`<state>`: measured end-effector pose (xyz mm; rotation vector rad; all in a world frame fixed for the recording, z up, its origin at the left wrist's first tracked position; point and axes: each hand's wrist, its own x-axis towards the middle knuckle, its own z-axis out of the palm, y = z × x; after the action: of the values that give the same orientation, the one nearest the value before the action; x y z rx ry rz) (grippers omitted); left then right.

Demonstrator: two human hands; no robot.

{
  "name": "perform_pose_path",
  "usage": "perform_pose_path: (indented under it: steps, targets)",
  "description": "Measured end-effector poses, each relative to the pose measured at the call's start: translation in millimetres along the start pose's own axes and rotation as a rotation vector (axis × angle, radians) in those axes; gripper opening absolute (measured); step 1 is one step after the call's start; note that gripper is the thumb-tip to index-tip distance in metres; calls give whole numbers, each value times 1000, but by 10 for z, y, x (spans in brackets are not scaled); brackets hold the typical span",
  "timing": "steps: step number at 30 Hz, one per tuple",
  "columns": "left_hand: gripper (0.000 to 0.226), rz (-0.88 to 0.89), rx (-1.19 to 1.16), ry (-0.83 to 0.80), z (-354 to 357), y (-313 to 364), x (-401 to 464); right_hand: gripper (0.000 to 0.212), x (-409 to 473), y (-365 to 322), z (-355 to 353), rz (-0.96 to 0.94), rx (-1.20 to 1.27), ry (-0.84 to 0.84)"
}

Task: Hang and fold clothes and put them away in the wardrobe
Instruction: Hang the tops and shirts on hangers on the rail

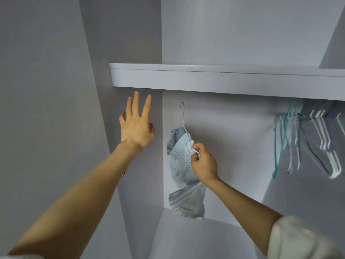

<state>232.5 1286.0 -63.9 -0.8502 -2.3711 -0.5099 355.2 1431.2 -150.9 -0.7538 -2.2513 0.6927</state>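
While the right hand (204, 163) pinches the striped garment (182, 176) on its hanger (183, 116), the left hand (136, 126), fingers spread, reaches up beside it; lift the hook squarely toward the unseen rail under the shelf (205, 79).

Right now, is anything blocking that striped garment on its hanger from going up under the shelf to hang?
Nothing visible does. The right hand grips the striped garment on its hanger, hook free below the shelf. The left hand is off to the left, the empty hangers far right. The rail there is hidden.
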Motion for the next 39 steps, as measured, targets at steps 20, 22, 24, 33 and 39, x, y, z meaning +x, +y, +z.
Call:
perform_pose_path:
  steps: [20,22,24,33,39]
  targets:
    - [98,62,109,161,77,-267,449,32,1173,-641,936,-145,6,-70]
    - [97,62,112,137,54,-265,434,33,1083,-636,1005,-142,30,-115]
    - [96,61,104,109,2,-251,419,35,987,-657,1025,-158,83,-142]
    - [72,-48,-31,-113,-135,-145,-221,42,326,-492,599,-191,186,-328]
    - [55,-218,-248,-138,-135,-127,-1055,31,-267,-271,291,-180,220,-483]
